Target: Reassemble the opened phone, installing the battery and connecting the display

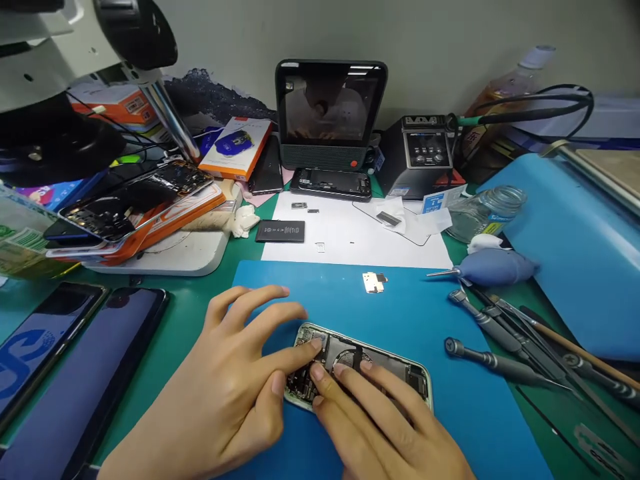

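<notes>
Head view: we saw an opened smartphone lying at a slant on a blue mat, near the mat's front, insides facing up, with both hands on it. Left hand: fingers spread wide, index fingertip down on the components at the phone's left end, thumb beside that end, other fingers raised over the mat. Right hand: fingers bunched fairly narrow, fingertips on the phone's middle around the round coil, thumb and index close together near the left fingertip; we couldn't tell whether they pinched anything small.

Behind the phone, we noted a metal shield plate on the mat. Past it lay a white paper sheet with small parts on it, a black phone battery overlapping its left edge. At the back stood a black-framed display, another opened phone just in front, and a black control box to the right.

On the right we logged a blue air blower, gray screwdrivers and a glass jar on its side. On the left, two phones lay side by side, below a microscope.
</notes>
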Tool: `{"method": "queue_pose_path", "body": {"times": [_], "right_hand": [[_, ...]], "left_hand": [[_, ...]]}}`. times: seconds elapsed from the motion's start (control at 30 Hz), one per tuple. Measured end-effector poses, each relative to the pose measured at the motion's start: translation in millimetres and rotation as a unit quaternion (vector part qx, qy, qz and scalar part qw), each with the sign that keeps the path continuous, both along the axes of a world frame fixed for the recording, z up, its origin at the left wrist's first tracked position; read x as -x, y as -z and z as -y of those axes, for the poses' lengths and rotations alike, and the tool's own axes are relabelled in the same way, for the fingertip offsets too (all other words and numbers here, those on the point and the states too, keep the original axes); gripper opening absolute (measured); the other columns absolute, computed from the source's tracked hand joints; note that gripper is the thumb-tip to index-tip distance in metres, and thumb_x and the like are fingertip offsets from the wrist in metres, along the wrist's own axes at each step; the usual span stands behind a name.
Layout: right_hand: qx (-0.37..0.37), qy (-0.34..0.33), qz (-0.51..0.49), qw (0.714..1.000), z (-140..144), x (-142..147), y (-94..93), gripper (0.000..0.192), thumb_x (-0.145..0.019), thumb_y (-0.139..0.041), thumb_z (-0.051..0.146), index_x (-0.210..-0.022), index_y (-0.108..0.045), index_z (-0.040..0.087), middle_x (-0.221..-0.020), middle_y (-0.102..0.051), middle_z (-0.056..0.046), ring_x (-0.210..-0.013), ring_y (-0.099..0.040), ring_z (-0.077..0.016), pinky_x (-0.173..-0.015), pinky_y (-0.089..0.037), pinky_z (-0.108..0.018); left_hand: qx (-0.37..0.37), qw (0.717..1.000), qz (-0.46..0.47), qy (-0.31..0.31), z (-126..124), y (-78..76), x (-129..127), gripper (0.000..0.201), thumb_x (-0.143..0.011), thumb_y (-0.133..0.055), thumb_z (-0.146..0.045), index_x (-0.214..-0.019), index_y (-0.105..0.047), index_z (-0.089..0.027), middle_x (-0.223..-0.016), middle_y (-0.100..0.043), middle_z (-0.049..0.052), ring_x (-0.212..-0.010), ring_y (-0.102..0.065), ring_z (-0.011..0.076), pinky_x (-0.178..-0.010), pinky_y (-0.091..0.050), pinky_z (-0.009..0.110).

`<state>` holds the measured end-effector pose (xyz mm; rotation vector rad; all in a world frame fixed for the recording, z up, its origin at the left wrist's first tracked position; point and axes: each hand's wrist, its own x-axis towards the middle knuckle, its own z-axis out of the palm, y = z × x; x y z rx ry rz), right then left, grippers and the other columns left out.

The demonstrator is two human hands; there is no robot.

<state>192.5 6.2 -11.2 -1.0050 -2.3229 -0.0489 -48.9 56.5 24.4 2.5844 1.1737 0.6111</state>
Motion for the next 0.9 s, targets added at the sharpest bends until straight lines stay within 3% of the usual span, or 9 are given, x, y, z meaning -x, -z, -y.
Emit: {"method": "queue_pose_path", "body": {"times": [0.17,0.3,0.43,0.6,0.73,0.83,0.9], "right_hand": [[-0.021,0.008,0.007,1.000,3,-4,5.3,0.041,-0.116,-0.037,0.013,-0.121,-0.077,0.018,-0.141,-0.073,0.001,-0.140,-0.063,-0.0152,-0.137,-0.030,-0.036],[-0.038,0.048,0.043,0.997,-2,-1,13.2,0.032,-0.116,-0.050,0.037,-0.125,-0.076,0.020,-0.133,-0.077,-0.009,-0.133,-0.069,-0.0211,-0.128,-0.047,-0.042],[-0.026,0.070,0.051,0.996,-8,4,20.7,0.042,-0.114,-0.051,0.052,-0.129,-0.073,0.019,-0.126,-0.078,-0.014,-0.125,-0.072,-0.0245,-0.121,-0.055,-0.046],[-0.036,0.074,-0.019,0.996,-7,11,22.4,0.034,-0.115,-0.050,0.041,-0.124,-0.073,0.018,-0.122,-0.079,-0.012,-0.121,-0.073,-0.0223,-0.117,-0.057,-0.042],[-0.060,0.081,-0.092,0.991,-3,6,6.1,0.033,-0.113,-0.041,0.015,-0.121,-0.072,0.018,-0.122,-0.079,-0.002,-0.118,-0.071,-0.0146,-0.117,-0.053,-0.032],[-0.033,0.141,-0.100,0.984,0,-15,-9.5,0.033,-0.110,-0.044,0.011,-0.131,-0.069,0.012,-0.130,-0.076,-0.005,-0.122,-0.069,-0.0178,-0.113,-0.053,-0.034],[-0.022,0.180,-0.089,0.979,5,-33,-14.0,0.032,-0.112,-0.049,0.017,-0.137,-0.068,0.010,-0.131,-0.075,-0.008,-0.122,-0.069,-0.0227,-0.106,-0.055,-0.038]], "left_hand": [[-0.048,0.999,-0.013,0.022,-3,9.0,6,0.048,-0.099,-0.049,-0.014,-0.136,-0.071,-0.034,-0.148,-0.065,0.000,-0.149,-0.041,0.0268,-0.118,-0.024,0.046],[-0.072,0.996,-0.031,0.032,-6,18.5,11,0.051,-0.099,-0.047,-0.020,-0.141,-0.070,-0.037,-0.152,-0.064,-0.001,-0.149,-0.042,0.0296,-0.115,-0.026,0.049],[-0.078,0.994,-0.064,0.043,-7,22.1,16,0.053,-0.099,-0.047,-0.024,-0.146,-0.066,-0.041,-0.153,-0.064,-0.001,-0.149,-0.041,0.0322,-0.113,-0.025,0.051],[-0.083,0.994,-0.060,0.038,-7,18.7,9,0.046,-0.098,-0.047,-0.021,-0.135,-0.069,-0.039,-0.145,-0.070,0.000,-0.146,-0.045,0.0283,-0.112,-0.027,0.047],[-0.160,0.981,-0.093,0.067,-7,2.1,-10,0.037,-0.094,-0.057,-0.017,-0.126,-0.071,-0.029,-0.138,-0.076,0.004,-0.140,-0.050,0.0284,-0.113,-0.029,0.045],[-0.209,0.965,-0.137,0.073,-2,-11.6,-22,0.031,-0.098,-0.069,-0.042,-0.123,-0.073,-0.023,-0.135,-0.078,0.008,-0.136,-0.053,0.0312,-0.113,-0.031,0.045],[-0.223,0.959,-0.161,0.067,3,-15.2,-27,0.058,-0.095,-0.070,-0.072,-0.123,-0.073,-0.022,-0.137,-0.077,0.010,-0.138,-0.053,0.0336,-0.115,-0.030,0.047]]}}
